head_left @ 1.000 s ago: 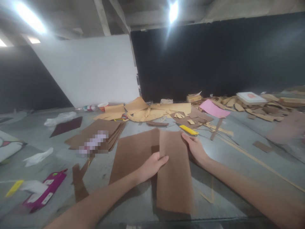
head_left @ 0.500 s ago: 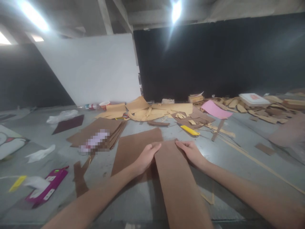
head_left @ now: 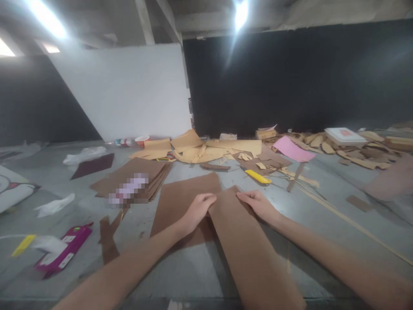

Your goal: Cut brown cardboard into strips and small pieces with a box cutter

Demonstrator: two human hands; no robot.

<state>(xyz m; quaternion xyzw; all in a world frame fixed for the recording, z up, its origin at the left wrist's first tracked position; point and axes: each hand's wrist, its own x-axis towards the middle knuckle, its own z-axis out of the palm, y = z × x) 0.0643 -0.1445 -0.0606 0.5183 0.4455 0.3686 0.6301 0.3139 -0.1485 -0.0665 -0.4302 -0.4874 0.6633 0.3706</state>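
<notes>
1. We hold a long brown strip (head_left: 254, 249) with two hands, up at its far end.
2. Our left hand (head_left: 197, 212) is pinching the strip's left edge, near the far corner, with the thumb on top.
3. Our right hand (head_left: 260, 206) is pinching the right edge, just across from the left one. Its other fingers are curled, and we cannot see all of them.
4. So the far end of the strip is between our hands. The rest runs toward us, slanting to the right, between our arms.
5. A flat brown sheet (head_left: 183, 193) lies on the table (head_left: 325, 245), left of the strip and partly behind our left hand.
6. A yellow cutter knife (head_left: 257, 177) lies past our right hand, near it.
7. A pile of brown sheets (head_left: 112, 174) sits farther left.
</notes>
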